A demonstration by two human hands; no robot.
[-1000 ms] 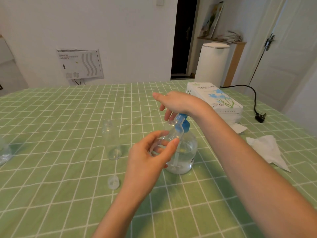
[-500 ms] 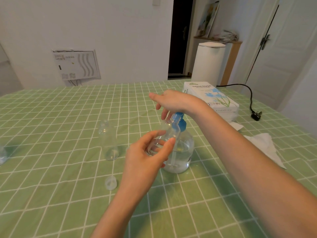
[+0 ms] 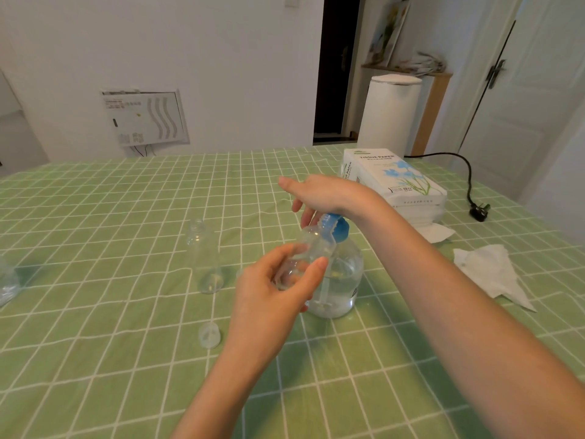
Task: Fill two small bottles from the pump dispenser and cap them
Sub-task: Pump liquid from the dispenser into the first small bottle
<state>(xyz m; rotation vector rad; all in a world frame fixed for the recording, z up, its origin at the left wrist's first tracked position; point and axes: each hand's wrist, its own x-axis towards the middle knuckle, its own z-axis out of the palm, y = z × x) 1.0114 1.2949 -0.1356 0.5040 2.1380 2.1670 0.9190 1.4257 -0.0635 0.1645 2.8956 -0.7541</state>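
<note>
Left hand [image 3: 269,299] grips the tilted small bottle [image 3: 315,247]; right hand [image 3: 329,191], fingers relaxed, presses the pump dispenser [image 3: 345,274]

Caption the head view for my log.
Left hand holds a small clear bottle at the blue nozzle of the pump dispenser; right hand rests on top.

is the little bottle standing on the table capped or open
Open. The standing bottle has a bare threaded neck; a loose cap lies apart from it, nearer the camera.
</note>
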